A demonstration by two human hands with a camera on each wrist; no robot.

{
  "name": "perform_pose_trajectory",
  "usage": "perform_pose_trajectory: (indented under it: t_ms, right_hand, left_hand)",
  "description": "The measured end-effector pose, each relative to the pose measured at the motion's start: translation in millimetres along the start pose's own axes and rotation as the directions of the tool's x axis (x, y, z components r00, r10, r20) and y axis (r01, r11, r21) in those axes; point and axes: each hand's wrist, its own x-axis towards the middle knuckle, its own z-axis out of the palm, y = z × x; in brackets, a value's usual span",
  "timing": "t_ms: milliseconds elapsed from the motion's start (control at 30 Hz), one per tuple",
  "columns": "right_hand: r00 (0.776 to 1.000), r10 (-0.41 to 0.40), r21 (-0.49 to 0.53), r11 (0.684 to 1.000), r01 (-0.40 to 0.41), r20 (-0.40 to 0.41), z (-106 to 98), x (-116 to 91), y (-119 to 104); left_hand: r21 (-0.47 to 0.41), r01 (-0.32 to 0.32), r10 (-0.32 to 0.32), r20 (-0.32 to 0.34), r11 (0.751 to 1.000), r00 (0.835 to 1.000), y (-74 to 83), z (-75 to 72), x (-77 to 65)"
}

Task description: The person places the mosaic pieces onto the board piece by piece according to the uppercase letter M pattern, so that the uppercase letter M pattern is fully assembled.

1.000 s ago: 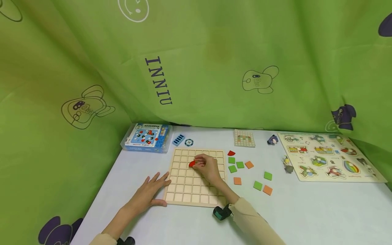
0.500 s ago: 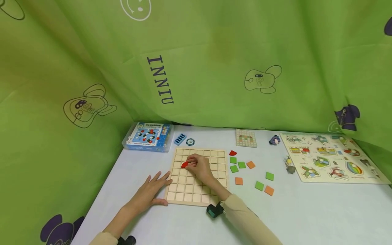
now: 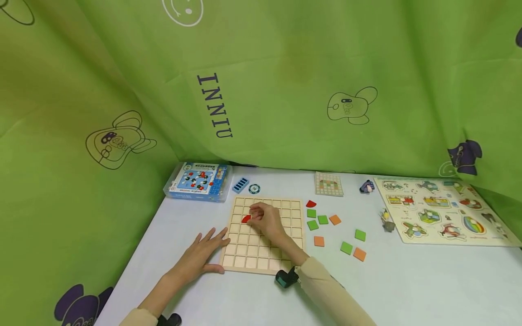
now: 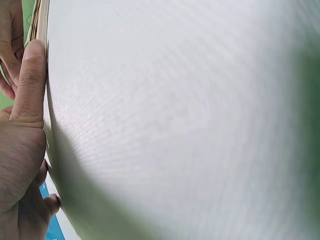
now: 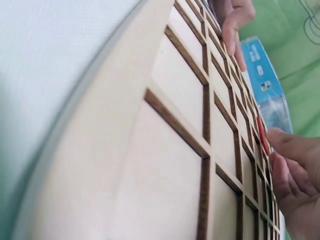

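A wooden grid board (image 3: pixel 251 261) with square recesses lies on the white table. My right hand (image 3: pixel 268 224) is over its upper left part, pinching a red quarter-circle tile (image 3: pixel 246 219) between thumb and fingers. In the right wrist view that tile (image 5: pixel 263 134) stands tilted right at the grid's ridges. My left hand (image 3: pixel 197 258) lies with fingers spread at the board's left edge, fingertips touching the rim. From the left wrist, the thumb (image 4: pixel 31 82) is seen straight along the board's side.
Right of the board lie another red quarter-circle tile (image 3: pixel 311 203), several green tiles (image 3: pixel 346 247) and orange tiles (image 3: pixel 319 241). Behind are a pattern card (image 3: pixel 328 184), a boxed set (image 3: pixel 198 182), a blue block (image 3: pixel 240 184) and a round chip (image 3: pixel 254 188). A picture puzzle board (image 3: pixel 444 213) lies far right.
My right hand has moved a little left across the board with the red tile, then stayed nearly still over the last half second. The left hand keeps its place.
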Motion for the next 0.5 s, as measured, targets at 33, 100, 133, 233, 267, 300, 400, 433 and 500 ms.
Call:
perform_pose_trajectory:
  t_ms: [33, 100, 133, 233, 267, 300, 400, 433, 500]
  right_hand:
    - [1.0, 0.004, 0.006, 1.0, -0.004, -0.004, -0.5, 0.2, 0.1]
    - [1.0, 0.014, 0.027, 1.0, -0.013, -0.012, -1.8, 0.0, -0.1]
    - [1.0, 0.017, 0.041, 0.999, -0.016, -0.018, -2.7, -0.3, 0.2]
    - [0.999, 0.037, 0.081, 0.996, -0.035, -0.028, -8.8, -2.6, -2.2]
    - [0.998, 0.048, 0.101, 0.994, -0.044, -0.034, -11.3, -3.9, -1.5]
    - [0.998, 0.055, 0.114, 0.992, -0.05, -0.039, -14.0, -5.0, -0.2]
    - [0.994, 0.091, 0.141, 0.987, -0.082, -0.059, -23.3, -8.6, 9.2]
    - [0.993, 0.1, 0.153, 0.984, -0.089, -0.063, -28.0, -10.7, 9.9]
    - [0.991, 0.11, 0.15, 0.984, -0.098, -0.078, -38.1, -15.8, 12.4]
  left_hand:
    - [-0.004, -0.005, 0.005, -0.004, 1.0, 1.0, 0.1, 0.2, 0.0]
    - [-0.012, -0.013, 0.012, -0.012, 1.0, 1.0, 0.4, 0.6, -0.1]
    - [-0.016, -0.015, 0.014, -0.014, 1.0, 1.0, 0.6, 0.7, 0.1]
    - [-0.017, -0.016, 0.016, -0.014, 1.0, 1.0, 1.1, 1.2, 0.3]
    - [-0.017, -0.014, 0.014, -0.012, 1.0, 1.0, 1.3, 1.2, 0.2]
    - [-0.015, -0.013, 0.012, -0.011, 1.0, 1.0, 1.5, 1.2, 0.2]
    - [-0.016, -0.012, 0.012, -0.015, 1.0, 1.0, 2.3, 0.2, -0.6]
    - [-0.018, -0.012, 0.012, -0.017, 1.0, 1.0, 2.6, -0.3, -0.6]
    - [-0.015, -0.016, 0.015, -0.021, 1.0, 1.0, 3.2, -1.0, -0.6]
